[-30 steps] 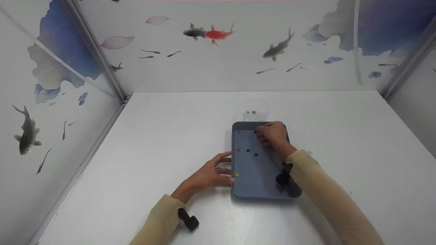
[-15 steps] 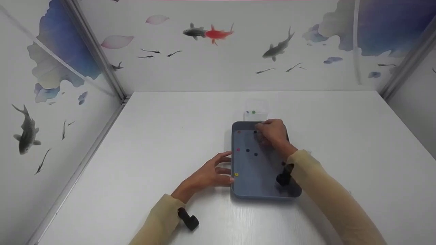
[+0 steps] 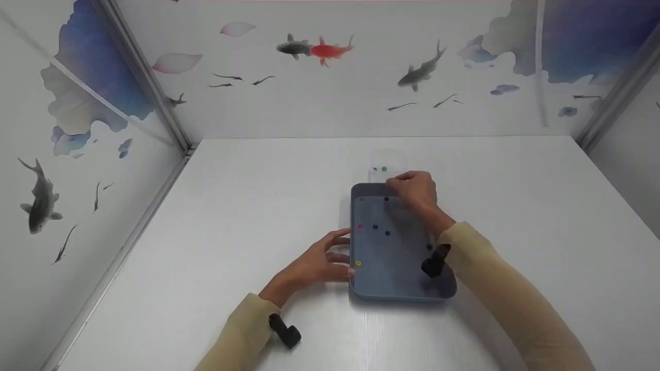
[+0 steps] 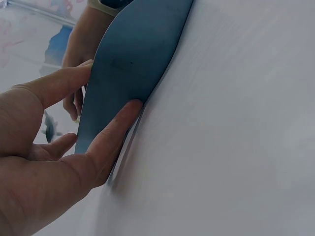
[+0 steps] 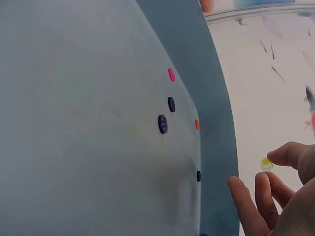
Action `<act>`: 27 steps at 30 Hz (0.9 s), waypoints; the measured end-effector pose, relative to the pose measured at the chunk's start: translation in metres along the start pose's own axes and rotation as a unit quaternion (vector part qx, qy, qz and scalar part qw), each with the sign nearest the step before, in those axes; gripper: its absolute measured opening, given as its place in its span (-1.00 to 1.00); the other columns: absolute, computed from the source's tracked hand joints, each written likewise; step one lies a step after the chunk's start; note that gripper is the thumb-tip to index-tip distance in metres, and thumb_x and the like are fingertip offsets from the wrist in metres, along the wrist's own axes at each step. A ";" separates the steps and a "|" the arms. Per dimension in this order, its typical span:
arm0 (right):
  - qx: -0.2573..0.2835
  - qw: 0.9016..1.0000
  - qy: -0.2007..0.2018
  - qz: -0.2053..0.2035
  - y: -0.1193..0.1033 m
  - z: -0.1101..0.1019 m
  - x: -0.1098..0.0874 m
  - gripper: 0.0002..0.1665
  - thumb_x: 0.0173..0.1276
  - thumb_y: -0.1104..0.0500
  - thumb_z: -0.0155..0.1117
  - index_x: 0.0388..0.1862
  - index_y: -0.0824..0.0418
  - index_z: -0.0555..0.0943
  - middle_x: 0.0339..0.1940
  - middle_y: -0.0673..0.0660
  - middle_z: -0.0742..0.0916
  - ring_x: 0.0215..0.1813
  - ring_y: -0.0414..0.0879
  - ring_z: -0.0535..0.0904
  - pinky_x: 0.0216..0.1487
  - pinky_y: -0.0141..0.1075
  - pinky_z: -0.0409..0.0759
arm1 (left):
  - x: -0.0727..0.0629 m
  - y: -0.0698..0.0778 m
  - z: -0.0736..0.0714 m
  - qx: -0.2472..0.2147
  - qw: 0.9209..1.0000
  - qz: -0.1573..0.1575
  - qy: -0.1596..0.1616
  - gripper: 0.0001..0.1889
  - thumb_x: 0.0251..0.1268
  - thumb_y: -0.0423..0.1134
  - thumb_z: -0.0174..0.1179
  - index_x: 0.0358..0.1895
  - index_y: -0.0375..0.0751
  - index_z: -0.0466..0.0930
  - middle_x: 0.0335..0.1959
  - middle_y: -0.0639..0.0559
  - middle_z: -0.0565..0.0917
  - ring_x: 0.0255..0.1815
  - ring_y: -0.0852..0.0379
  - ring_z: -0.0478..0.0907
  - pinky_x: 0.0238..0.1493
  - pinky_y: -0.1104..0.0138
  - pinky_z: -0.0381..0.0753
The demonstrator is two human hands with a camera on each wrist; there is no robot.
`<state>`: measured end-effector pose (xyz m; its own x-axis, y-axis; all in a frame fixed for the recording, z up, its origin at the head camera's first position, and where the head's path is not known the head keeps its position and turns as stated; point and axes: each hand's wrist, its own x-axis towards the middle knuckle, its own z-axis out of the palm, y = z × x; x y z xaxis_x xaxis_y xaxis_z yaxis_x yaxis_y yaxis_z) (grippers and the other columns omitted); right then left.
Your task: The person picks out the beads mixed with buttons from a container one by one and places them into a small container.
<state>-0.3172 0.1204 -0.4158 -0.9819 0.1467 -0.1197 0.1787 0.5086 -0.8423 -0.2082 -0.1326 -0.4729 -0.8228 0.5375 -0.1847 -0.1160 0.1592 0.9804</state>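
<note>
My right hand [image 3: 416,190] is over the far rim of the grey-blue tray [image 3: 403,298]. Its thumb and a finger pinch a small round yellow button [image 5: 267,164], partly see-through in the right wrist view. Inside the tray lie a pink button [image 3: 360,226], an orange button [image 3: 361,199], another yellow button [image 3: 358,263] and several dark buttons [image 3: 375,226]. On the left side, my left hand [image 3: 312,263] rests its spread, fairly straight fingers against the tray's outer wall [image 4: 123,64].
Just behind the tray stands a clear plastic box [image 3: 389,158], with a green button [image 3: 384,169] and a small dark piece showing in it. White panels printed with fish enclose the white table [image 3: 247,206] at the back and sides.
My right hand has moved away from me, from inside the tray's far end up over its far rim, toward the clear box. The left hand and the tray have stayed put.
</note>
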 end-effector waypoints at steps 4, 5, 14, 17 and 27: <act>-0.002 1.000 0.005 -0.011 -0.005 -0.003 0.000 -0.58 0.40 -0.06 0.26 0.07 0.18 0.70 0.05 0.18 0.74 -0.01 0.03 0.64 -0.18 -0.29 0.63 | 0.000 0.000 0.000 -0.002 1.000 -0.001 0.003 -0.01 0.13 -0.37 0.45 0.59 0.10 0.08 0.49 -0.08 0.32 0.32 -0.05 0.53 0.13 0.14 0.71; 0.001 1.000 0.006 -0.014 -0.005 -0.004 0.000 -0.58 0.40 -0.06 0.27 0.06 0.19 0.70 0.05 0.18 0.74 0.00 0.03 0.64 -0.16 -0.27 0.62 | 0.000 0.000 0.000 -0.002 1.000 -0.001 0.003 -0.01 0.13 -0.37 0.45 0.59 0.10 0.07 0.49 -0.08 0.32 0.32 -0.05 0.53 0.13 0.14 0.71; 0.010 0.999 0.023 -0.027 -0.013 -0.010 0.003 -0.57 0.43 -0.05 0.27 0.07 0.22 0.70 0.14 0.19 0.71 0.11 0.06 0.56 0.22 -0.09 0.55 | 0.000 0.002 0.000 -0.003 1.000 -0.004 0.005 0.00 0.12 -0.39 0.45 0.59 0.09 0.07 0.50 -0.07 0.31 0.34 -0.06 0.52 0.14 0.14 0.70; 0.009 0.999 0.027 -0.018 -0.014 -0.012 0.003 -0.58 0.43 -0.06 0.27 0.09 0.19 0.69 0.15 0.17 0.70 0.08 0.04 0.56 0.06 -0.17 0.64 | 0.000 0.001 0.000 -0.003 1.000 -0.002 0.002 0.00 0.12 -0.38 0.45 0.60 0.08 0.06 0.50 -0.08 0.31 0.34 -0.07 0.52 0.14 0.13 0.70; 0.037 0.997 0.017 -0.059 -0.010 -0.015 0.003 -0.57 0.41 -0.07 0.29 0.04 0.21 0.70 0.09 0.19 0.71 0.05 0.14 0.64 -0.21 -0.22 0.76 | 0.000 -0.001 0.000 -0.017 1.000 0.003 0.000 0.01 0.12 -0.40 0.45 0.60 0.08 0.06 0.50 -0.07 0.30 0.30 -0.05 0.54 0.13 0.14 0.71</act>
<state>-0.3210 0.1288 -0.3999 -0.9928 0.1194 -0.0005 0.0558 0.4603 -0.8860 -0.2082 -0.1327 -0.4737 -0.8236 0.5383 -0.1787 -0.1301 0.1273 0.9833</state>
